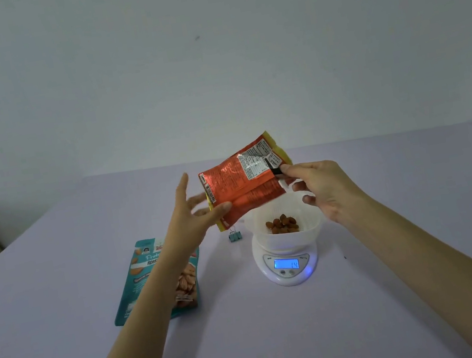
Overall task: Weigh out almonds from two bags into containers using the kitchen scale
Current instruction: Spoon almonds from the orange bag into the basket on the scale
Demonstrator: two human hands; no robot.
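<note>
Far left: teal bag of almonds lying flat on the table, partly hidden under the left forearm, which is crossing above it.

Left hand: pinching the lower left edge of the orange bag, thumb on the front, fingers behind, index finger sticking up free.

Orange bag: being held in the air, tilted, above and a little behind the container. Cannot tell whether its lower edge is touching the rim.

Small teal clip lying on the table, just left of the scale.

Container sitting on the scale, a small heap of almonds inside; display glowing blue.

Right hand: pinching a black clip at the bag's right edge, thumb against fingertip.

Risks, as I judge them:
- Which end of the bag is open is not showing; if the mouth is facing down with the clip off, almonds could be dropping out in a rush and overshooting the weight.
- Bag or wrist brushing the container would be upsetting the reading.
- The left forearm could be dragging the teal bag.
</note>
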